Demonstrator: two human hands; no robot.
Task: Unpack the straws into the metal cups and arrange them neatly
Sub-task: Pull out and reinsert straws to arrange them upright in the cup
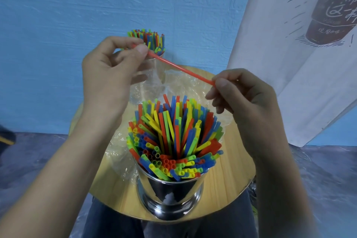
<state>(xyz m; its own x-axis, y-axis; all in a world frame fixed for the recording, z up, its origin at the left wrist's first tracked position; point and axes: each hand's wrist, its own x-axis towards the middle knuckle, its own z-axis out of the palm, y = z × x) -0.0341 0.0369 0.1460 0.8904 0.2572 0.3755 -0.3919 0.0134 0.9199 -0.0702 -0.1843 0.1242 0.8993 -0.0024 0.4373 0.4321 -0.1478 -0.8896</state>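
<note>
A single red straw (178, 67) stretches through the air above the round wooden table (237, 162). My left hand (110, 75) pinches its far end and my right hand (245, 94) pinches its near end. Below them a shiny metal cup (170, 193) stands at the table's front, packed with several red, yellow, green and blue straws (173, 137) that fan out unevenly. A second bunch of coloured straws (148, 41) stands at the table's far side, its cup mostly hidden behind my left hand.
Crumpled clear plastic wrapping (173, 83) lies on the table between the two cups. A blue wall rises behind. A white cloth banner (289, 54) with a printed bottle hangs at the right. My lap in dark trousers shows under the table's front edge.
</note>
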